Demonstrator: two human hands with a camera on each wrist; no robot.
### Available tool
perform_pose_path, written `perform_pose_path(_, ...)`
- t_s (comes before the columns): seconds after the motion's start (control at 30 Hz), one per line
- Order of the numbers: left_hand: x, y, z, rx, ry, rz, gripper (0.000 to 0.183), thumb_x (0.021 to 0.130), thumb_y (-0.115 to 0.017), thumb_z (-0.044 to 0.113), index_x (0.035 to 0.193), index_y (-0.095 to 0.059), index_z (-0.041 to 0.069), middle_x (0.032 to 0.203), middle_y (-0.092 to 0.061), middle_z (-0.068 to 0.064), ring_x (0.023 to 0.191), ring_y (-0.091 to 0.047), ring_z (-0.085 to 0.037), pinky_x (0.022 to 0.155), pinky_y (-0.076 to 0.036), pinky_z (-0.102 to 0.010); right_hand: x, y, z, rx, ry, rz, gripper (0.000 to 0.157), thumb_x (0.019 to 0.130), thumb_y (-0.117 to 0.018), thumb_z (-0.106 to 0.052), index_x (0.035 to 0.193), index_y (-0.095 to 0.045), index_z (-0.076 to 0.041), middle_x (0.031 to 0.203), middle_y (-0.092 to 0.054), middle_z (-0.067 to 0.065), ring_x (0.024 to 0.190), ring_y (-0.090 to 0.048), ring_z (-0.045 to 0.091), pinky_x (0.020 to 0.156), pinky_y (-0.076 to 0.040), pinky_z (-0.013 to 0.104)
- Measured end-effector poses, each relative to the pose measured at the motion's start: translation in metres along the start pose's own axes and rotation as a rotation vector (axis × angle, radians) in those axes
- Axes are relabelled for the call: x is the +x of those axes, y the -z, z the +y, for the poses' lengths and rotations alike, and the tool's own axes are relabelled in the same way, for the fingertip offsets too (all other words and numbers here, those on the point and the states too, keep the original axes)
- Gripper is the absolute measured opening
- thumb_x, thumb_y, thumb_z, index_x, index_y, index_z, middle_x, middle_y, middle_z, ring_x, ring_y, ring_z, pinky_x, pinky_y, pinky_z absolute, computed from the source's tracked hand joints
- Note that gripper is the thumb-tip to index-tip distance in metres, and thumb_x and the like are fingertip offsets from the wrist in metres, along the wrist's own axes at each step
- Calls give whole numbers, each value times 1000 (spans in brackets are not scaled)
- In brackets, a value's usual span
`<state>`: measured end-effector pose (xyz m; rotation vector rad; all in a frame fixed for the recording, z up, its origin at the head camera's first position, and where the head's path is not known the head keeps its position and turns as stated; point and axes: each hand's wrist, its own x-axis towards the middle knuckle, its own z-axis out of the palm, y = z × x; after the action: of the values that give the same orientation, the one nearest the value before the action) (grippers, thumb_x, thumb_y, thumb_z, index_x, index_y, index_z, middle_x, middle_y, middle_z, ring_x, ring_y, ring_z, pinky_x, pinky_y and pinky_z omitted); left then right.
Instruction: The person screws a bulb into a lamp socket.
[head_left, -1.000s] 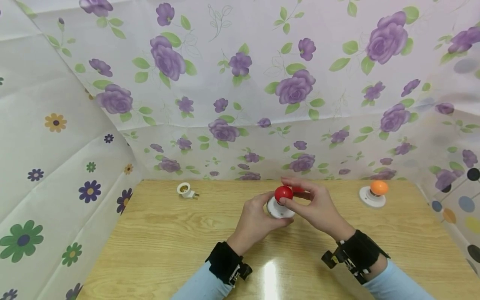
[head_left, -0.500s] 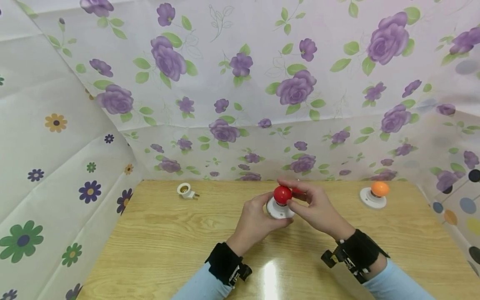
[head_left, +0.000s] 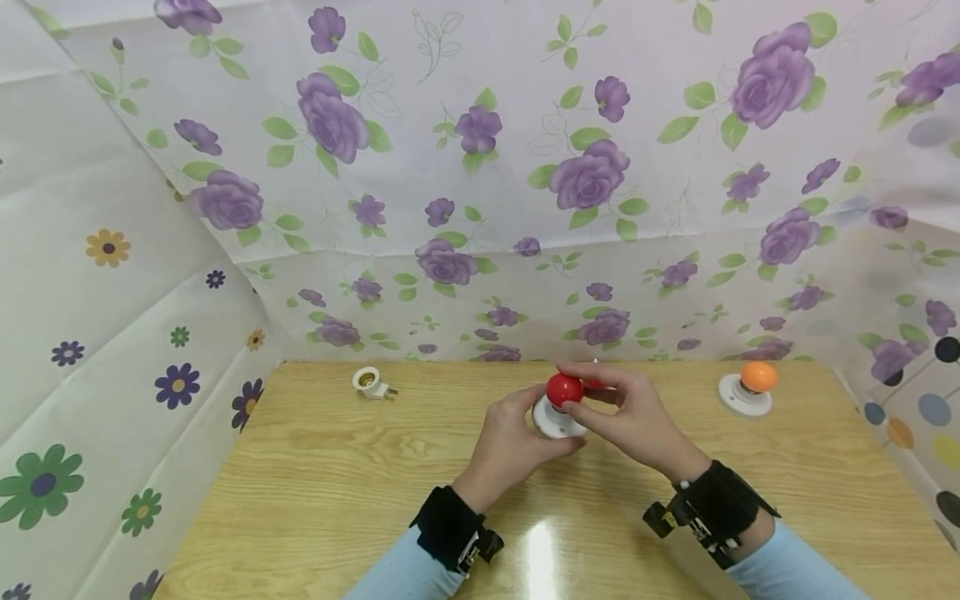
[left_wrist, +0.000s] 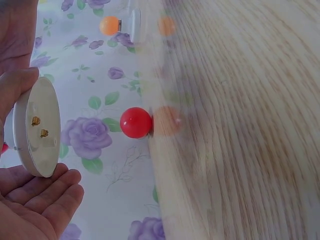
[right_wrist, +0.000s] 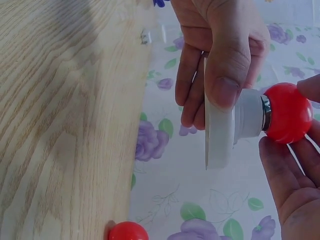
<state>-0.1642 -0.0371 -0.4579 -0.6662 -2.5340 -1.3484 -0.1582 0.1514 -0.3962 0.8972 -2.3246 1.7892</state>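
My left hand (head_left: pixel 510 437) grips the round white base of a lamp holder (head_left: pixel 557 424) by its edge, above the table. A round red bulb (head_left: pixel 564 389) sits in the holder's socket, with a strip of its metal cap showing in the right wrist view. My right hand (head_left: pixel 630 410) pinches that bulb between thumb and fingers. Brass contacts show on the underside of the lamp holder (left_wrist: pixel 44 107) in the left wrist view. Behind my right hand, a second red bulb (left_wrist: pixel 136 123) lies on the table, mostly hidden in the head view.
On the wooden table (head_left: pixel 322 492), a small white plug-in bulb socket (head_left: pixel 369 382) lies at the back left. An orange bulb (head_left: pixel 759 377) in another white lamp holder (head_left: pixel 738 402) stands at the back right. Flowered sheets (head_left: pixel 480 200) rise behind and at the sides.
My right thumb slid off to the bulb's right side, then came back onto its front. Bulb and lamp holder shifted very slightly left; my left hand keeps its grip.
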Motion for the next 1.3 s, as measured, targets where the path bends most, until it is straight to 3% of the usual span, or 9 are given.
perform_pose_path(0.3, -2, 1, 0, 0, 18, -2, 64, 68, -74, 57, 124, -55, 31, 108, -57, 19, 96, -53, 0, 76, -47, -24, 1, -2, -9, -15, -19, 62, 40, 77, -74, -10, 115, -63, -6, 115, -60, 9, 101, -58, 20, 84, -48, 40)
perform_pose_path(0.43, -2, 1, 0, -20, 15, -5, 65, 68, -75, 56, 125, -55, 30, 108, -57, 18, 96, -54, -1, 75, -49, -27, 0, -3, -9, -23, -24, 95, 39, 75, -76, -11, 111, -64, -3, 112, -61, 9, 100, -59, 20, 82, -48, 43)
perform_pose_path(0.73, -2, 0, 0, -20, 4, -2, 63, 68, -75, 56, 123, -55, 33, 109, -57, 19, 98, -53, 0, 78, -49, -31, 1, -1, -11, -80, -20, 123, 48, 79, -74, -13, 124, -58, -12, 123, -57, -2, 102, -56, 19, 87, -46, 36)
perform_pose_path(0.97, -2, 0, 0, -7, -7, -3, 65, 68, -75, 57, 124, -55, 32, 110, -57, 18, 99, -53, -1, 81, -47, -31, 2, 0, -11, -49, 49, 36, 45, 85, -64, -3, 129, -53, -6, 133, -49, 7, 115, -50, 24, 90, -43, 48)
perform_pose_path(1.3, -1, 0, 1, -7, -13, -1, 63, 68, -75, 55, 123, -55, 32, 109, -56, 19, 99, -52, 1, 80, -46, -27, 2, -1, -14, -17, 28, -43, 47, 85, -60, 3, 131, -50, -2, 134, -48, 11, 122, -43, 28, 93, -40, 46)
